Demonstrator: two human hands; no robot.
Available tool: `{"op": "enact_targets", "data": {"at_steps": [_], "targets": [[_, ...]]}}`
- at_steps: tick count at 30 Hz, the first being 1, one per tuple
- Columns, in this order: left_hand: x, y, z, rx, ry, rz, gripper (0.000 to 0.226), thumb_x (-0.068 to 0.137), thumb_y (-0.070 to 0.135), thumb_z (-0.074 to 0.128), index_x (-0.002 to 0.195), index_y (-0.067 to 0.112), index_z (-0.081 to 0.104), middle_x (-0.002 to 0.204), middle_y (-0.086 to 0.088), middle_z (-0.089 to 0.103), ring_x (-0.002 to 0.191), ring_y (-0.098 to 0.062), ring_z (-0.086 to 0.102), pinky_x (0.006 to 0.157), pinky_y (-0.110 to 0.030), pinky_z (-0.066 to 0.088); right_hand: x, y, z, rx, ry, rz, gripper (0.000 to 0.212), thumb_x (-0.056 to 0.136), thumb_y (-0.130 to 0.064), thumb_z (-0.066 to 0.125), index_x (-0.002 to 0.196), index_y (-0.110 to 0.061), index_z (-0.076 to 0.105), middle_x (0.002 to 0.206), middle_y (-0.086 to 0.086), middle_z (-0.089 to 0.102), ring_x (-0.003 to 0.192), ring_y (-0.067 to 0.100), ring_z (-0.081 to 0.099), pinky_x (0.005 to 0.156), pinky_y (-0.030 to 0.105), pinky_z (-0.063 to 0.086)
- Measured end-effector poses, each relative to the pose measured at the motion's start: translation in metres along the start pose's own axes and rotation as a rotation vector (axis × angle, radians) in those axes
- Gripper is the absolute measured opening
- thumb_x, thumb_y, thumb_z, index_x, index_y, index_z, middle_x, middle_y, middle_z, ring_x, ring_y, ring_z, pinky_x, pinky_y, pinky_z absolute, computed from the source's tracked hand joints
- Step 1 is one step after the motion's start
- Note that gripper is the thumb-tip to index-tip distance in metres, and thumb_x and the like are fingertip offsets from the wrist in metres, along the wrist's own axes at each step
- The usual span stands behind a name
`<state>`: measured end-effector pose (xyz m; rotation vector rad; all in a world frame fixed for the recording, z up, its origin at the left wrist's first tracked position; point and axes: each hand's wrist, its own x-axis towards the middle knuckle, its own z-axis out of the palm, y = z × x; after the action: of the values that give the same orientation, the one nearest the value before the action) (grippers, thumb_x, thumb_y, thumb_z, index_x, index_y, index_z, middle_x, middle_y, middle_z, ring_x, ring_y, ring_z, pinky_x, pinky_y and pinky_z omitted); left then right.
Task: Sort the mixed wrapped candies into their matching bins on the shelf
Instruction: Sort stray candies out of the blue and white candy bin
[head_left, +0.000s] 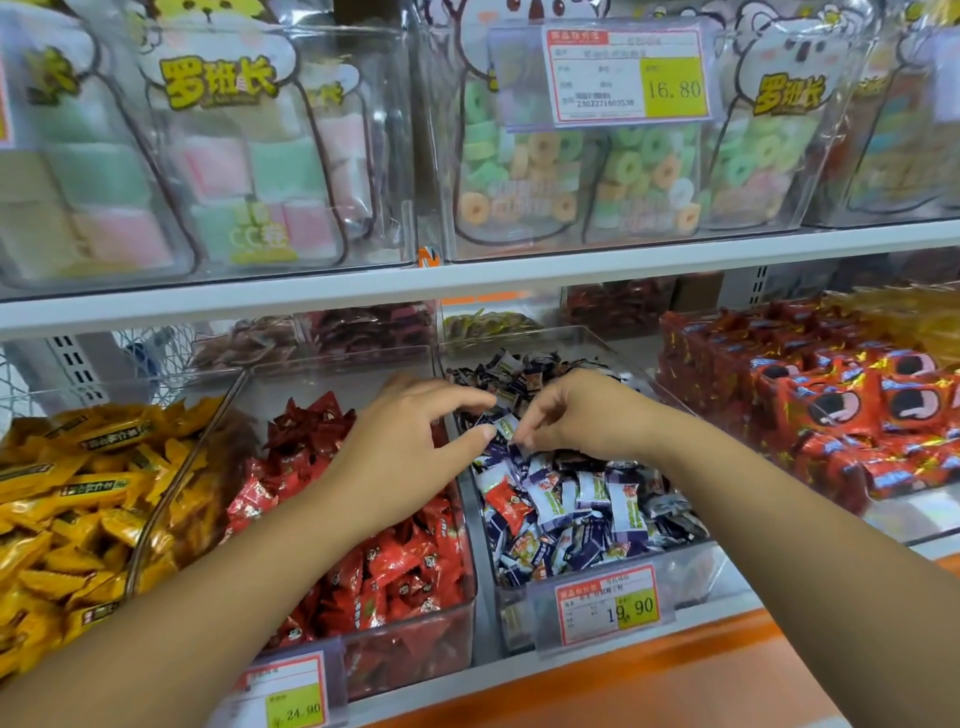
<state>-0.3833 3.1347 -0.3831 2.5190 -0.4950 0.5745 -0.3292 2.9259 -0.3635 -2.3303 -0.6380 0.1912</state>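
Overhead, white shelf (519, 275); below, clear candy bins (483, 613).

We reach in with both bare forearms, converging over the purple-candy bin (696, 577). Our left hand (415, 436) hangs over the bin's left edge, palm down, fingers loosely spread, thumb and forefinger apart, gripping nothing. Our right hand (576, 415) is over the bin's middle, wrist bent, fingers curled down and pinching a wrapped candy (505, 427) just beside the left thumb.
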Motion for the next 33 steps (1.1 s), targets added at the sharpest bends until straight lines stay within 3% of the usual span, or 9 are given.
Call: {"op": "enact_targets", "data": {"at_steps": [4, 7, 9, 13, 18, 22, 26, 31, 33], "targets": [[-0.003, -0.010, -0.001, 0.018, -0.025, 0.025, 0.042, 0.089, 0.062, 0.044, 0.121, 0.043, 0.062, 0.126, 0.023, 0.056, 0.123, -0.001, 0.044, 0.100, -0.028, 0.036, -0.008, -0.020, 0.003, -0.083, -0.177, -0.043, 0.015, 0.085, -0.013, 0.072, 0.097, -0.019, 0.076, 0.077, -0.014, 0.070, 0.068, -0.001, 0.063, 0.064, 0.013, 0.051], [-0.010, -0.019, -0.003, 0.013, -0.045, 0.058, 0.052, 0.089, 0.065, 0.032, 0.121, 0.040, 0.064, 0.130, 0.024, 0.056, 0.124, 0.001, 0.046, 0.106, -0.031, 0.036, -0.007, -0.022, 0.029, -0.400, -0.400, 0.004, 0.039, 0.082, -0.021, 0.076, 0.119, -0.023, 0.066, 0.099, -0.008, 0.067, 0.081, 0.008, 0.060, 0.077, 0.020, 0.049], [-0.013, -0.021, -0.003, 0.009, -0.054, 0.075, 0.052, 0.091, 0.063, 0.030, 0.123, 0.039, 0.063, 0.133, 0.023, 0.054, 0.127, 0.003, 0.044, 0.108, -0.028, 0.034, -0.004, -0.017, 0.037, -0.423, -0.367, 0.011, 0.038, 0.080, -0.021, 0.077, 0.117, -0.023, 0.067, 0.104, -0.003, 0.068, 0.087, 0.015, 0.062, 0.083, 0.028, 0.051], [-0.016, -0.021, -0.004, 0.023, -0.085, 0.073, 0.053, 0.091, 0.065, 0.027, 0.126, 0.042, 0.059, 0.139, 0.026, 0.047, 0.130, 0.007, 0.037, 0.107, -0.021, 0.027, -0.007, -0.015, 0.014, -0.305, -0.232, 0.032, 0.016, 0.084, -0.022, 0.070, 0.099, -0.018, 0.070, 0.089, -0.005, 0.069, 0.066, 0.005, 0.059, 0.062, 0.020, 0.045], [-0.018, -0.023, -0.004, 0.005, -0.099, 0.065, 0.051, 0.091, 0.064, 0.028, 0.127, 0.043, 0.058, 0.141, 0.028, 0.044, 0.132, 0.011, 0.034, 0.110, -0.021, 0.024, -0.006, -0.026, 0.011, -0.264, -0.184, -0.051, 0.016, 0.094, -0.019, 0.053, 0.096, -0.023, 0.068, 0.074, -0.016, 0.057, 0.055, -0.005, 0.050, 0.050, 0.011, 0.037], [-0.018, -0.023, -0.005, -0.015, -0.095, 0.067, 0.050, 0.090, 0.064, 0.029, 0.125, 0.044, 0.059, 0.137, 0.036, 0.040, 0.129, 0.019, 0.030, 0.104, -0.008, 0.019, 0.005, -0.012, 0.048, -0.476, -0.349, -0.053, 0.024, 0.096, -0.031, 0.051, 0.108, -0.020, 0.069, 0.088, -0.007, 0.064, 0.090, 0.016, 0.061, 0.083, 0.029, 0.049], [-0.018, -0.024, -0.005, -0.025, -0.100, 0.062, 0.050, 0.091, 0.064, 0.029, 0.125, 0.043, 0.060, 0.140, 0.030, 0.044, 0.132, 0.013, 0.034, 0.108, -0.017, 0.024, 0.005, -0.004, 0.054, -0.618, -0.276, -0.076, 0.035, 0.086, -0.041, 0.068, 0.120, -0.035, 0.065, 0.100, -0.011, 0.057, 0.105, 0.017, 0.053, 0.085, 0.031, 0.045], [-0.019, -0.021, -0.005, -0.028, -0.095, 0.043, 0.049, 0.090, 0.063, 0.030, 0.122, 0.043, 0.060, 0.139, 0.029, 0.045, 0.130, 0.012, 0.036, 0.107, -0.017, 0.026, 0.002, -0.002, 0.065, -0.652, -0.082, -0.139, 0.021, 0.082, -0.046, 0.070, 0.099, -0.032, 0.072, 0.090, -0.008, 0.057, 0.093, 0.016, 0.058, 0.073, 0.030, 0.045], [-0.019, -0.019, -0.006, -0.024, -0.106, 0.031, 0.050, 0.089, 0.064, 0.030, 0.123, 0.043, 0.060, 0.139, 0.029, 0.045, 0.130, 0.012, 0.036, 0.107, -0.018, 0.026, 0.001, -0.001, 0.058, -0.488, -0.097, -0.102, 0.018, 0.084, -0.041, 0.070, 0.094, -0.027, 0.072, 0.092, -0.004, 0.062, 0.082, 0.015, 0.060, 0.069, 0.030, 0.046]]}}
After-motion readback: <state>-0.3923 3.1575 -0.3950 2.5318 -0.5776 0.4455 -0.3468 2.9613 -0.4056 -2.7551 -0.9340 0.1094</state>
